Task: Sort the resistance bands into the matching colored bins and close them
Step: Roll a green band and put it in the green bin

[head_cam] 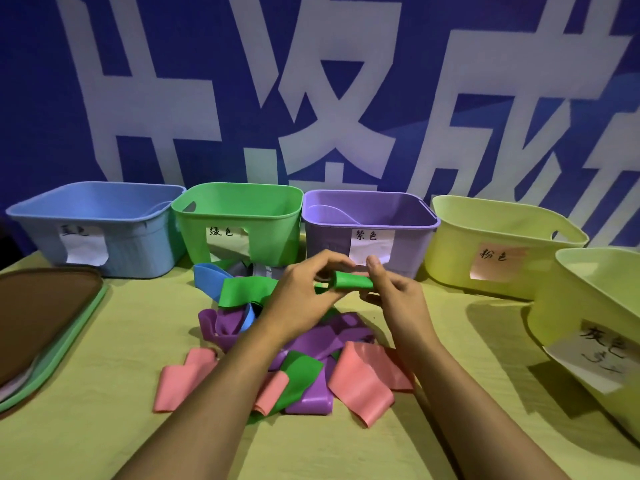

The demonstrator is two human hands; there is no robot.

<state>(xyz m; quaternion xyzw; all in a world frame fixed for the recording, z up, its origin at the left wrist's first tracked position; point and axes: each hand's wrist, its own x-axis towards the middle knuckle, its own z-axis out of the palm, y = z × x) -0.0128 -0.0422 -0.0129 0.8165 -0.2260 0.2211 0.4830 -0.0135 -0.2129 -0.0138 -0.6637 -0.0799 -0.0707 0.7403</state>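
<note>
Yellow-green cloth is spread under a far row of bins. A rolled green band is pinched between left hand and right hand above the band pile.

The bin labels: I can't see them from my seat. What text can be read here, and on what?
"蓝色": paper on blue bin, first character unclear.
"绿色": green bin.
"紫色": purple bin.
"粉色": far yellow-green bin.
"灰色": near yellow-green bin; scribble beneath unreadable.
Backdrop: large white characters, cropped.
</note>
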